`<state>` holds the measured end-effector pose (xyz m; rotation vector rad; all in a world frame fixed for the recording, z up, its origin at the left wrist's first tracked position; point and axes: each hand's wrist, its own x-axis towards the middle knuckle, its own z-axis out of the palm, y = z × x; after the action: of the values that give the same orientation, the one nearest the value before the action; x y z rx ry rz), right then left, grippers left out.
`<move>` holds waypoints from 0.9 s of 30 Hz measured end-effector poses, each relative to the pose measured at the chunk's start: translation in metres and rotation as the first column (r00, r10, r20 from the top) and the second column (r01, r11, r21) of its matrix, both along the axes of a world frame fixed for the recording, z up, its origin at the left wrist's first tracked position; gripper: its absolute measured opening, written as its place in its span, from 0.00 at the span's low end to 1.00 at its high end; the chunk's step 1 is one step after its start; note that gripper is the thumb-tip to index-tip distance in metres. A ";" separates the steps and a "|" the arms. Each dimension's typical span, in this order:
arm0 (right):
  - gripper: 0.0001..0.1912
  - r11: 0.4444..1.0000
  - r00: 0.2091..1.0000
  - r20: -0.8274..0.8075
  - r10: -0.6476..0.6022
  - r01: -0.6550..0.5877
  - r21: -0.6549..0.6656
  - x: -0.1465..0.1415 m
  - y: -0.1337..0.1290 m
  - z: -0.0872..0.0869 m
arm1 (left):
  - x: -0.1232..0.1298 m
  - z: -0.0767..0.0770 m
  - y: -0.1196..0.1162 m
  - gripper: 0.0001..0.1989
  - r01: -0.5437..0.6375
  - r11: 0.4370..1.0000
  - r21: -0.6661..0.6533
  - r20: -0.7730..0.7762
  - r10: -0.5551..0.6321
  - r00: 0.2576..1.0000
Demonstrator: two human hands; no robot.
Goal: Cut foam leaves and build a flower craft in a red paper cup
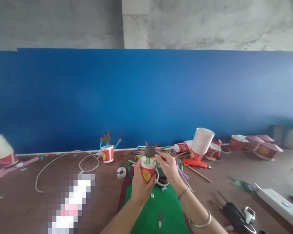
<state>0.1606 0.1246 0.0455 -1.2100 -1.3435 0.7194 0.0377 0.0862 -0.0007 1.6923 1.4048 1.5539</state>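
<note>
Wrapped around a red and white paper cup (pixel 147 173), my left hand (pixel 142 188) holds it upright above the green sheet (pixel 158 208). Green strips stand up out of the cup, and a dark round paper piece with pointed ears (pixel 150 151) tops them. My right hand (pixel 169 165) is at the cup's right rim, thumb and fingers pinched together; what lies between the fingertips is too small to make out. A similar cup (pixel 107 154) with blue strips and a dark eared head stands by the wall to the left.
A roll of tape (pixel 121 173) lies left of my hands. Coloured sticks (pixel 141 151) lie behind them. To the right are stacked paper cups (pixel 201 143), an orange utility knife (pixel 196 163), black-handled scissors (pixel 235 214) and a white power strip (pixel 280 203). A white cable (pixel 46 165) loops at left.
</note>
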 end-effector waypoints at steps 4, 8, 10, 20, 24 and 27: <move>0.16 0.999 0.999 0.048 -0.023 0.021 0.028 0.000 0.000 -0.001 | 0.000 0.000 0.000 0.37 0.025 0.999 0.027 0.000 -0.025 1.000; 0.17 0.997 0.996 0.075 -0.038 0.033 0.065 0.000 -0.001 -0.001 | -0.001 0.000 -0.001 0.37 0.028 0.999 0.026 0.008 -0.028 1.000; 0.17 0.998 0.997 0.073 -0.027 0.023 0.056 -0.001 -0.002 0.000 | -0.001 0.000 -0.001 0.37 0.028 0.999 0.018 0.018 -0.028 0.999; 0.18 0.998 0.995 0.096 -0.001 -0.005 0.063 -0.005 -0.004 0.003 | 0.000 0.002 0.000 0.37 -0.010 1.000 -0.022 0.043 0.011 0.999; 0.19 0.997 0.994 0.108 -0.007 -0.001 0.076 -0.005 -0.003 0.000 | 0.000 0.000 0.001 0.36 -0.007 1.000 -0.006 0.031 0.008 0.999; 0.17 0.996 0.983 0.178 -0.036 0.021 0.083 -0.005 -0.003 0.000 | 0.000 -0.001 0.001 0.37 -0.012 1.000 -0.002 0.031 0.012 0.999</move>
<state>0.1556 0.1221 0.0456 -1.2492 -1.4859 0.5404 0.0373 0.0875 -0.0013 1.6541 1.4026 1.5780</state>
